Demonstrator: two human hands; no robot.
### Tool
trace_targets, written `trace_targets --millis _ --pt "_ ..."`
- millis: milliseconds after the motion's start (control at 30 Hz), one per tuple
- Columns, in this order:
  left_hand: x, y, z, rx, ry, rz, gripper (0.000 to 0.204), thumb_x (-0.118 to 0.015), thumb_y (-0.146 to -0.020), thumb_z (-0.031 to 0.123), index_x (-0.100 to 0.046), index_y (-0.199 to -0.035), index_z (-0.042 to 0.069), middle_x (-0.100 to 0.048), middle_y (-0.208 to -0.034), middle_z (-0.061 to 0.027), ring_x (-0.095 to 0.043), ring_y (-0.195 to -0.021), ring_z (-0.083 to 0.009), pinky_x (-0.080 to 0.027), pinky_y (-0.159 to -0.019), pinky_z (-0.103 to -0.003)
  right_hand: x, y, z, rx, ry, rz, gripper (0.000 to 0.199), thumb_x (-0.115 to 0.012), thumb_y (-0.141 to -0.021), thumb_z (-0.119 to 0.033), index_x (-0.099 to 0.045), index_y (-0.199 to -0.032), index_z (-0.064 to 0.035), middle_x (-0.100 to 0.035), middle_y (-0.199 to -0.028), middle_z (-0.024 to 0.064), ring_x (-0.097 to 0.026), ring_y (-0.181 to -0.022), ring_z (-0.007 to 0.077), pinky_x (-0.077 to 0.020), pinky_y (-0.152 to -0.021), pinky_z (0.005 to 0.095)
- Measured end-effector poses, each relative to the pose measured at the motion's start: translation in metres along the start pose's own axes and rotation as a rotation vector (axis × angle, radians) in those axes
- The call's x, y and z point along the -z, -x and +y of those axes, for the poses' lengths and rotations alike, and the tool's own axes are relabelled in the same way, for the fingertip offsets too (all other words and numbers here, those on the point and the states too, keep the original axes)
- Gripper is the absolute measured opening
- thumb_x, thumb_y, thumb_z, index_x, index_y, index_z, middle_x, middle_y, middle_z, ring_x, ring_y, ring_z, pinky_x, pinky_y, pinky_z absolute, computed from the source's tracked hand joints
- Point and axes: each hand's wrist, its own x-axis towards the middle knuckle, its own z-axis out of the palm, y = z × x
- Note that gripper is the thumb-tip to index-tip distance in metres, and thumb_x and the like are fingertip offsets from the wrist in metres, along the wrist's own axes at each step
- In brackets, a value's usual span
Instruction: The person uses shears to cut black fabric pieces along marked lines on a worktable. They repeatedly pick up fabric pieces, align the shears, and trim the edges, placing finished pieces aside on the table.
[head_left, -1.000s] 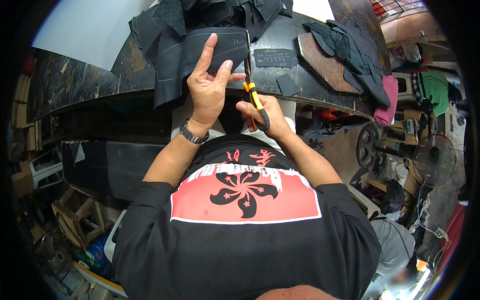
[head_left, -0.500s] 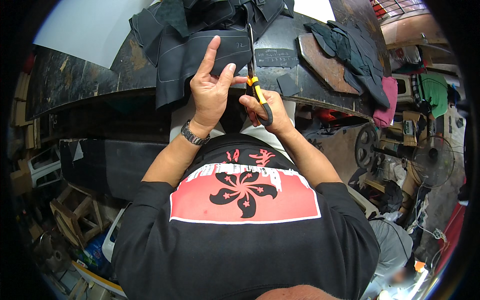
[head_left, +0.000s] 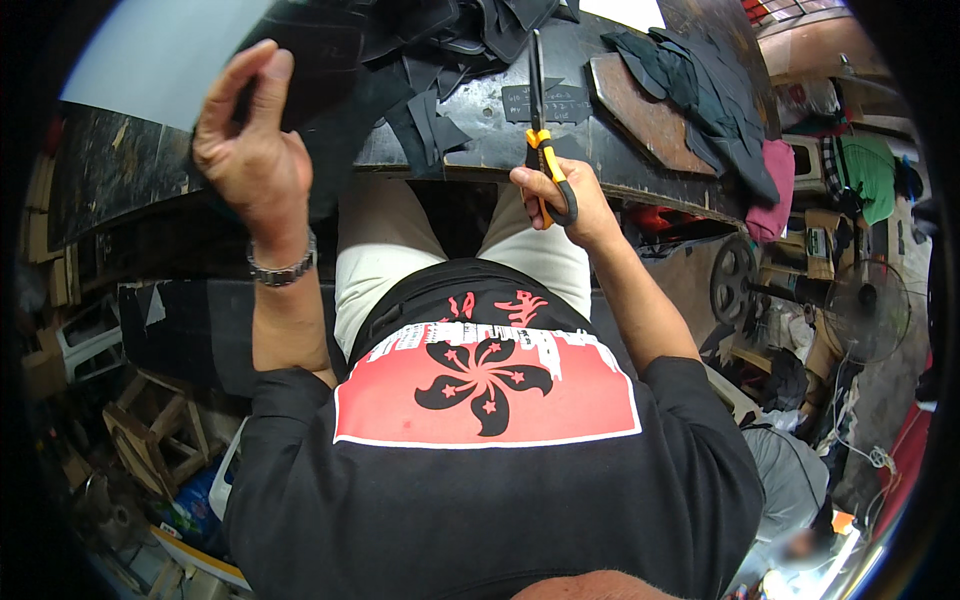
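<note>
Left hand pinches a dark fabric piece lifted off the bench edge. Right hand grips orange-handled scissors, blades probably closed (hard to tell), pointing away. Risk: loose fabric sagging, or scissor tips snagging the scrap pile.

The worktable runs across the upper middle of the frame, with a heap of cut fabric pieces at its top centre and a wooden board to the right of that. A pile of cloth lies over the board's upper right end. The left hand sits at upper left, gripping a fabric sheet at the table's near edge. The right hand is right of centre, below the table edge, holding scissors whose blades point up over the tabletop. A fan stands at the right edge
</note>
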Motion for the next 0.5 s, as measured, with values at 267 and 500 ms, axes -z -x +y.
trace_targets --millis 267,500 --pt "-0.019 -0.005 0.015 -0.267 -0.415 -0.377 0.059 -0.067 -0.084 -0.005 -0.048 -0.139 0.003 -0.052 -0.14 -0.0096 -0.062 -0.108 -0.0137 -0.051 -0.088 -0.024 0.006 -0.005 -0.015 -0.032 -0.075 -0.031 0.034 -0.074 -0.085 -0.032 -0.06 -0.073 -0.0028 -0.058 -0.062 0.0067 -0.056 -0.046 0.0129 -0.0431 -0.044 0.0237" --pt "-0.029 0.06 -0.027 0.475 0.058 -0.516 0.056 -0.074 -0.081 0.0 -0.057 -0.133 0.003 -0.061 -0.129 -0.0098 -0.062 -0.105 -0.0118 -0.053 -0.09 -0.027 0.009 0.009 0.009 -0.087 -0.046 -0.262 0.03 -0.076 -0.084 -0.028 -0.064 -0.078 -0.0008 -0.062 -0.065 0.006 -0.061 -0.05 0.0137 -0.0481 -0.047 0.0254"
